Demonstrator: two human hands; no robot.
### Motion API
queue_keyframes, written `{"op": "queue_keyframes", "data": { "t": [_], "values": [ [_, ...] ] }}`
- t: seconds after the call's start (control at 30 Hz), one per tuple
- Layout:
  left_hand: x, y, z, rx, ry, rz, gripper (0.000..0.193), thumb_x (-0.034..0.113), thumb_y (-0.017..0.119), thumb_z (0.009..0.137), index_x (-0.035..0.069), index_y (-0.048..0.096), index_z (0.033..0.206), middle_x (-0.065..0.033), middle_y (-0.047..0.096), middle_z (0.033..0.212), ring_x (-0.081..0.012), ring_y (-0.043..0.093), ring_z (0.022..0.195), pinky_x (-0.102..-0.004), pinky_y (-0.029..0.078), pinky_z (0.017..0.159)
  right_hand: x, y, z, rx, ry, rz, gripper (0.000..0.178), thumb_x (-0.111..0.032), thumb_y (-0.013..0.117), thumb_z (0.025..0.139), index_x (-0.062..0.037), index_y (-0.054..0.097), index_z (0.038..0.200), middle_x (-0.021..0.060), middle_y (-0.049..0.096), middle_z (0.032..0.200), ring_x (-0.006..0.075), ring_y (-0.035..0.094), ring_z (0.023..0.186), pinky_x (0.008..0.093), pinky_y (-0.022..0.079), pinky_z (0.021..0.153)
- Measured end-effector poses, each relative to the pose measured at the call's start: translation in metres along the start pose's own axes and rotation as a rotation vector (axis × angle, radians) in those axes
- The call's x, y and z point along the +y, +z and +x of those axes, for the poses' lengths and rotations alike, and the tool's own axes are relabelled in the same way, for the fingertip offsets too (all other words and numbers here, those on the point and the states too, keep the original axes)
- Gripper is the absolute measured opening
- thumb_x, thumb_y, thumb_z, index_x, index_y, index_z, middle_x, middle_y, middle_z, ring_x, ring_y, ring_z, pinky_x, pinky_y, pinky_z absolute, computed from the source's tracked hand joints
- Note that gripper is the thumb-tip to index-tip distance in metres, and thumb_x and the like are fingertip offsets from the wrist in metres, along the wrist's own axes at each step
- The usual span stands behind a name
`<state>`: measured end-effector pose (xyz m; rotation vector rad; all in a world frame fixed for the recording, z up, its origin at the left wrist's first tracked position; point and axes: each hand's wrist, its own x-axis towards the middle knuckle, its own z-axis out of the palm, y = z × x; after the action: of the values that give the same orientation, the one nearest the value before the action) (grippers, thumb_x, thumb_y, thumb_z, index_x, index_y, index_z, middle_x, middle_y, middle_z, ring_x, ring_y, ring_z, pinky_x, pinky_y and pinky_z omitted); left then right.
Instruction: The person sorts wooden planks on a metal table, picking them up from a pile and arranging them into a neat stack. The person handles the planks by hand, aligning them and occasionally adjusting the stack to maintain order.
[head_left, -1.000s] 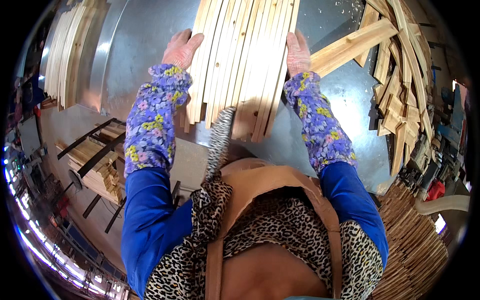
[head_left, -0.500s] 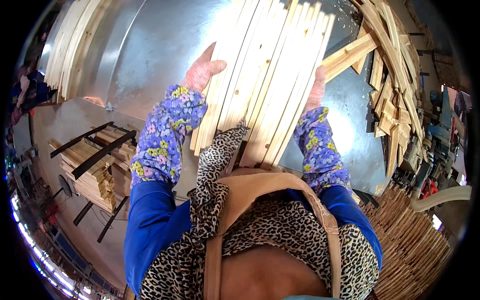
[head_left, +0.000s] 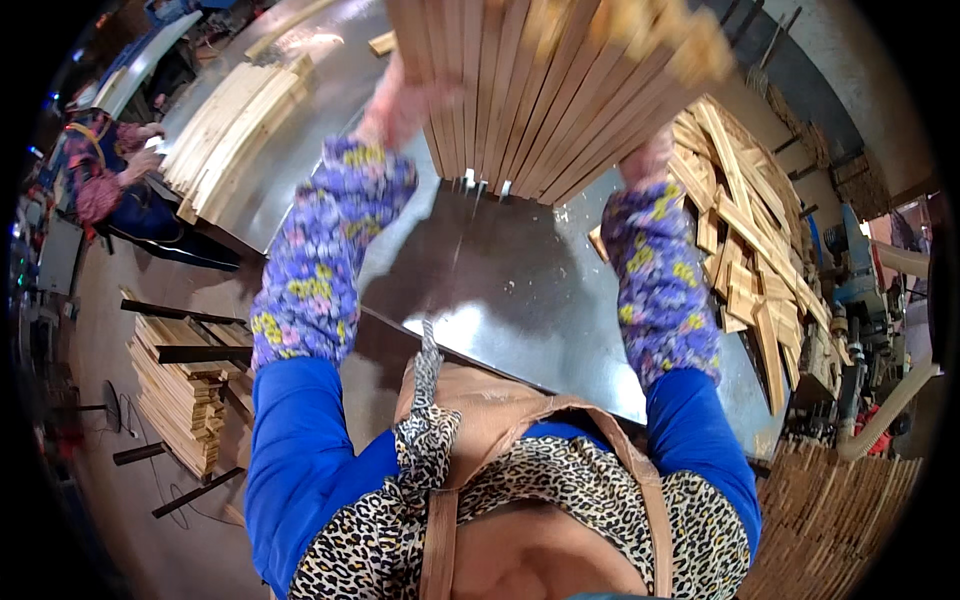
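A broad bundle of long wooden strips [head_left: 530, 105] is held up between my two hands over the metal table [head_left: 480, 270]. Its near ends hang above the tabletop and cast a dark shadow there. My left hand [head_left: 395, 105] presses the bundle's left side, a little blurred. On the opposite side my right hand [head_left: 650, 158] grips the outer strips, its fingers partly hidden by the wood. Floral sleeve covers run along both forearms.
Loose wood offcuts [head_left: 750, 260] are heaped on the table's right. Another row of strips [head_left: 235, 135] lies at the left, where a co-worker [head_left: 110, 170] stands. Stacked boards [head_left: 180, 390] rest on a rack at lower left, and more stacked wood [head_left: 830, 510] fills the lower right.
Both hands have lifted the bundle and tipped it up, away from my body. Its near ends have left the table edge, baring the metal surface beneath.
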<state>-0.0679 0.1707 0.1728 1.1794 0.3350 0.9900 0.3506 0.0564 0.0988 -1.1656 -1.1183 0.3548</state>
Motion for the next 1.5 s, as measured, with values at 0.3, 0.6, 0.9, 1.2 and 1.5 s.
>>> {"op": "queue_keyframes", "data": {
  "t": [0.3,0.6,0.9,1.2,1.5],
  "values": [
    [-0.107,-0.016,-0.238,0.013,-0.060,0.016,0.065,0.040,0.056,0.115,0.013,0.034,0.170,-0.0147,0.054,0.164,-0.0326,0.058,0.144,-0.0472,0.044,0.126,-0.107,0.093,-0.259,0.392,0.542,0.916,0.070,-0.058,0.069,0.106,-0.0026,0.061,0.149,0.0137,0.073,0.124,0.0224,0.074,0.108,0.0423,0.066,0.090],
    [-0.150,-0.049,-0.356,0.190,-0.526,0.542,0.057,0.035,0.065,0.105,-0.008,0.067,0.141,-0.0164,0.074,0.138,-0.0238,0.065,0.130,-0.0340,0.045,0.116,-0.026,0.072,-0.404,0.051,0.972,0.373,0.059,-0.047,0.058,0.112,0.0011,0.061,0.145,0.0162,0.073,0.134,0.0276,0.072,0.117,0.0425,0.059,0.102],
    [-0.106,-0.176,-0.275,0.298,-0.561,0.811,0.057,0.046,0.063,0.106,-0.001,0.072,0.137,-0.0145,0.076,0.130,-0.0245,0.066,0.120,-0.0375,0.048,0.110,-0.053,0.219,-0.330,0.085,1.019,0.437,0.074,-0.037,0.060,0.112,0.0057,0.034,0.167,0.0250,0.056,0.158,0.0338,0.059,0.141,0.0422,0.048,0.120],
    [-0.027,-0.304,-0.212,0.463,-0.744,0.622,0.055,0.038,0.057,0.104,-0.002,0.068,0.140,-0.0245,0.074,0.133,-0.0368,0.071,0.121,-0.0464,0.052,0.106,0.019,0.341,-0.307,-0.343,0.944,0.277,0.096,-0.056,0.067,0.102,0.0075,0.033,0.166,0.0316,0.057,0.154,0.0381,0.051,0.149,0.0424,0.035,0.127],
    [-0.061,-0.209,-0.164,0.514,-0.284,1.192,0.063,0.021,0.064,0.100,-0.013,0.051,0.151,-0.0361,0.059,0.148,-0.0494,0.058,0.140,-0.0502,0.048,0.122,0.069,0.196,-0.237,-0.331,0.894,-0.282,0.081,-0.052,0.070,0.103,-0.0009,0.050,0.162,0.0274,0.057,0.159,0.0382,0.053,0.150,0.0426,0.041,0.125]
  ]
}}
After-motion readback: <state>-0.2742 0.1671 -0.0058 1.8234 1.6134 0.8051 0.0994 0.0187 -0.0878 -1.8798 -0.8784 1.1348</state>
